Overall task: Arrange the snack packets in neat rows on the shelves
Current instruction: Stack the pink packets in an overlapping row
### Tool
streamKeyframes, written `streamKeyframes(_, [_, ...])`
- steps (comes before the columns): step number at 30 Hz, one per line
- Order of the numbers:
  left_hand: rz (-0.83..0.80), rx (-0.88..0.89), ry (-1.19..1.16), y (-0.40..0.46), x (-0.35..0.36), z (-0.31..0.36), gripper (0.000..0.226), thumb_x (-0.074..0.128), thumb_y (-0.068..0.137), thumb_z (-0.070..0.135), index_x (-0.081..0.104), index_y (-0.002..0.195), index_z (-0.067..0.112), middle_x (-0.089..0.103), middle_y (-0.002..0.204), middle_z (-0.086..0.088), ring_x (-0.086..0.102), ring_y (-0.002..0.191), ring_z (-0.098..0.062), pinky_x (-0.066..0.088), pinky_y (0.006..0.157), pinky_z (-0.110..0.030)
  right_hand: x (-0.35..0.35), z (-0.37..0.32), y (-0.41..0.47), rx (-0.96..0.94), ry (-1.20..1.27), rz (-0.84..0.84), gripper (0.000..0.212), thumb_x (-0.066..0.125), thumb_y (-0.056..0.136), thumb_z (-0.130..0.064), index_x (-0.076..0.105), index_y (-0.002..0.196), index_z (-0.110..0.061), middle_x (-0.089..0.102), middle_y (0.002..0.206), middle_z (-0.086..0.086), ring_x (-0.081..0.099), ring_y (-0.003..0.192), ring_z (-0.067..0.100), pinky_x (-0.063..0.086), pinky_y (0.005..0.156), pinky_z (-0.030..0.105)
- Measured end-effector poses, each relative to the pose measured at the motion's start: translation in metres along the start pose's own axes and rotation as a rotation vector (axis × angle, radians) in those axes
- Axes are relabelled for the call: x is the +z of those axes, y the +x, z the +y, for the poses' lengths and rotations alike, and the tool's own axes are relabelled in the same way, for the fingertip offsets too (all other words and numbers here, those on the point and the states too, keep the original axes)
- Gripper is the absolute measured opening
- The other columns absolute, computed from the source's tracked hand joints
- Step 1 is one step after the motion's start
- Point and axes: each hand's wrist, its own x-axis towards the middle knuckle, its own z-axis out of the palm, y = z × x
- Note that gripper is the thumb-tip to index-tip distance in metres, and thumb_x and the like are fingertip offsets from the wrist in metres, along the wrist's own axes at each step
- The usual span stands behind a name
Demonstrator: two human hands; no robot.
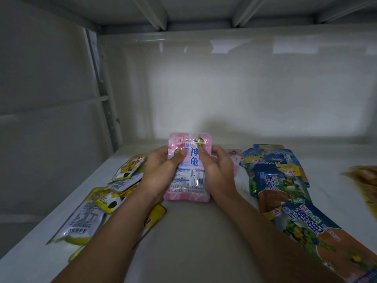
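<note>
Between the two hands, at mid-shelf, a glossy pink plastic snack pouch (188, 170) with blue lettering is clamped: the left hand (161, 172) grips its left edge, the right hand (217, 172) its right, thumbs on the front. Behind it lies another pink packet (234, 158). Crinkly yellow-and-silver sachets (98, 201) sprawl left on the smooth white metal shelf (193, 242); shiny blue turtle-print bags (285, 190) overlap in a row right.

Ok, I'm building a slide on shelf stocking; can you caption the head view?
Both hands, left and right, hold pink packet over white shelf, between yellow packets and blue packets.
</note>
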Motion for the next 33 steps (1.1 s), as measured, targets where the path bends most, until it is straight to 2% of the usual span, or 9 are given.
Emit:
streamKeyframes(2, [0.073, 0.028, -0.084, 0.001, -0.003, 0.002, 0.014, 0.071, 0.098, 0.014, 0.069, 0.104, 0.001, 0.08, 0.095, -0.019, 0.079, 0.082, -0.033, 0.065, 0.064, -0.041, -0.001, 0.003, 0.002, 0.061, -0.032, -0.1, 0.015, 0.065, 0.103, -0.022, 0.075, 0.102, -0.011, 0.08, 0.095, 0.008, 0.078, 0.09, 0.026, 0.063, 0.085, 0.05])
streamKeyframes(4, [0.114, 0.044, -0.098, 0.002, -0.006, 0.005, 0.017, 0.072, 0.097, 0.016, 0.067, 0.104, 0.001, 0.08, 0.092, -0.017, 0.079, 0.078, -0.031, 0.063, 0.058, -0.036, -0.001, 0.006, -0.001, 0.028, -0.127, -0.17, 0.025, 0.064, 0.104, -0.027, 0.078, 0.094, -0.008, 0.081, 0.089, 0.007, 0.079, 0.086, 0.025, 0.062, 0.082, 0.055])
streamKeyframes(8, [0.007, -0.026, -0.09, 0.001, -0.003, 0.005, 0.025, 0.076, 0.094, 0.015, 0.067, 0.115, 0.003, 0.08, 0.102, -0.017, 0.079, 0.091, -0.034, 0.066, 0.071, -0.041, -0.003, 0.005, -0.003, -0.126, -0.284, -0.1, 0.037, 0.06, 0.106, -0.029, 0.072, 0.085, -0.001, 0.076, 0.076, 0.006, 0.075, 0.072, 0.01, 0.06, 0.064, 0.038])
streamKeyframes(12, [-0.076, -0.058, -0.024, 0.002, -0.002, 0.0, 0.023, 0.075, 0.094, 0.011, 0.072, 0.116, 0.004, 0.08, 0.105, -0.014, 0.079, 0.095, -0.031, 0.065, 0.081, -0.041, -0.006, 0.003, -0.002, -0.172, -0.244, -0.041, 0.032, 0.06, 0.106, -0.023, 0.069, 0.08, -0.007, 0.07, 0.067, -0.006, 0.068, 0.062, -0.001, 0.048, 0.054, 0.015])
streamKeyframes(16, [-0.052, 0.018, 0.0, 0.002, -0.005, 0.001, 0.019, 0.076, 0.093, 0.012, 0.076, 0.11, 0.003, 0.081, 0.101, -0.015, 0.079, 0.092, -0.032, 0.065, 0.078, -0.042, -0.005, 0.003, 0.0, -0.13, -0.2, -0.086, 0.033, 0.064, 0.103, -0.03, 0.072, 0.084, -0.005, 0.073, 0.07, 0.003, 0.07, 0.066, 0.008, 0.053, 0.057, 0.026])
streamKeyframes(20, [-0.019, 0.056, 0.014, 0.003, -0.006, -0.003, 0.018, 0.077, 0.092, 0.013, 0.077, 0.108, 0.006, 0.081, 0.102, -0.014, 0.079, 0.093, -0.035, 0.064, 0.084, -0.047, -0.004, 0.004, -0.002, -0.061, -0.16, -0.186, 0.019, 0.067, 0.101, -0.026, 0.077, 0.105, -0.011, 0.076, 0.078, -0.005, 0.069, 0.066, 0.002, 0.049, 0.056, 0.017])
streamKeyframes(25, [-0.018, -0.034, 0.043, 0.007, -0.004, -0.004, 0.033, 0.078, 0.091, 0.034, 0.076, 0.111, 0.007, 0.081, 0.1, -0.013, 0.079, 0.093, -0.031, 0.063, 0.086, -0.046, -0.004, 0.01, -0.001, -0.162, -0.244, -0.122, 0.027, 0.062, 0.105, -0.025, 0.072, 0.094, -0.002, 0.076, 0.085, 0.01, 0.074, 0.08, 0.022, 0.059, 0.07, 0.039])
streamKeyframes(29, [-0.078, -0.055, 0.141, 0.007, -0.004, -0.004, 0.026, 0.074, 0.097, 0.03, 0.077, 0.106, 0.005, 0.081, 0.096, -0.014, 0.078, 0.083, -0.03, 0.061, 0.069, -0.037, -0.006, 0.003, -0.004, -0.183, -0.172, -0.06, 0.021, 0.06, 0.105, -0.017, 0.071, 0.089, -0.007, 0.071, 0.072, -0.007, 0.068, 0.065, -0.003, 0.048, 0.058, 0.012])
streamKeyframes(33, [-0.054, 0.03, 0.176, 0.009, -0.005, -0.008, 0.023, 0.064, 0.104, 0.022, 0.076, 0.107, 0.003, 0.081, 0.095, -0.012, 0.079, 0.082, -0.025, 0.063, 0.067, -0.033, -0.006, 0.002, -0.001, -0.124, -0.142, -0.041, 0.016, 0.067, 0.102, -0.023, 0.075, 0.09, -0.016, 0.073, 0.069, -0.007, 0.068, 0.062, 0.001, 0.05, 0.055, 0.016])
